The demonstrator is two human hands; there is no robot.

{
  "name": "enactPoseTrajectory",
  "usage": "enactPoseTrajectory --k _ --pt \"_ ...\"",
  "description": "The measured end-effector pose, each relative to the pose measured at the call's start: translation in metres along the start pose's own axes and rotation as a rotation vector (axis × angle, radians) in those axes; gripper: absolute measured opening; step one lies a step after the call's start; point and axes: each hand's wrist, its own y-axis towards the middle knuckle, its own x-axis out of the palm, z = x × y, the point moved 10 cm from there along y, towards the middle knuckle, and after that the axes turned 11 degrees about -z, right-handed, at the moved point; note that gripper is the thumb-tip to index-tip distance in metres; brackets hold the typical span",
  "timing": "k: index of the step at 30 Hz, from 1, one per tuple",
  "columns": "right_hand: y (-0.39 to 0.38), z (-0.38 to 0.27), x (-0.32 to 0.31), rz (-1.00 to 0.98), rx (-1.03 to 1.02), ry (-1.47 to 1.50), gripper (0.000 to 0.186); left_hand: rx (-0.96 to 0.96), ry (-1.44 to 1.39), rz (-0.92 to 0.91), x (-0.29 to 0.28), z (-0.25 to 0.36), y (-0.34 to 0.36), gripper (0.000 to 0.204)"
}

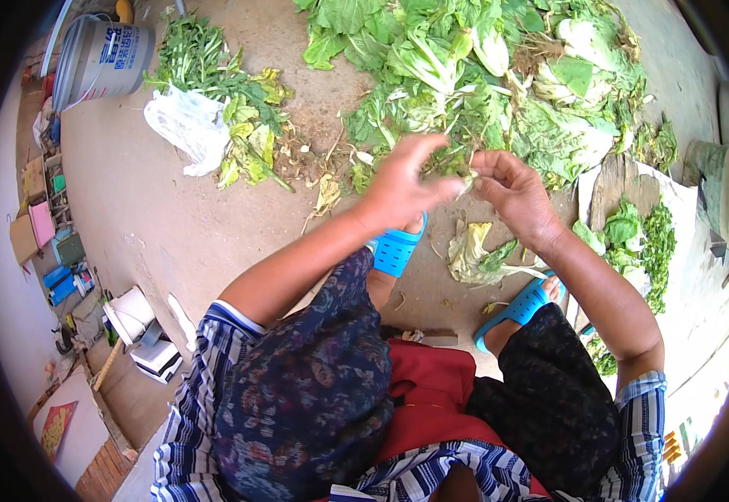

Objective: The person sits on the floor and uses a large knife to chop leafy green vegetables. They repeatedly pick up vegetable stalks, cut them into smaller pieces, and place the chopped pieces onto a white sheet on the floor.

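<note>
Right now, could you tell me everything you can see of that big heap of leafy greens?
The heap of leafy greens lies loose on the bare ground, running past the picture's top edge. Broad green leaves mix with pale stems; brownish, withered bits show toward the right. The left hand and right hand are at its near edge; whether they touch it is unclear.
</note>
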Motion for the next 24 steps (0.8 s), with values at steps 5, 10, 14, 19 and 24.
enactPoseTrajectory --k 5,10,14,19,24 --pt "0.002 -0.007 0.008 0.007 -0.012 0.106 0.017 -0.1 -0.137 -0.116 0.036 -0.006 -0.001 0.044" --pt "0.0 -0.006 0.005 -0.011 0.084 -0.088 0.009 -0.039 -0.065 -0.185 0.038 0.004 -0.002 0.03" --pt "0.001 0.001 0.0 -0.007 0.108 0.058 0.008 -0.084 -0.057 -0.232 0.044 0.005 -0.001 0.027" --pt "-0.02 -0.039 -0.019 0.265 -0.167 -0.399 0.007 -0.09 -0.214 -0.247 0.052 -0.011 -0.003 0.025" --pt "-0.034 -0.08 0.048 0.056 -0.589 -1.474 0.058 -0.302 -0.29 -0.489 0.061 0.006 -0.007 0.02"
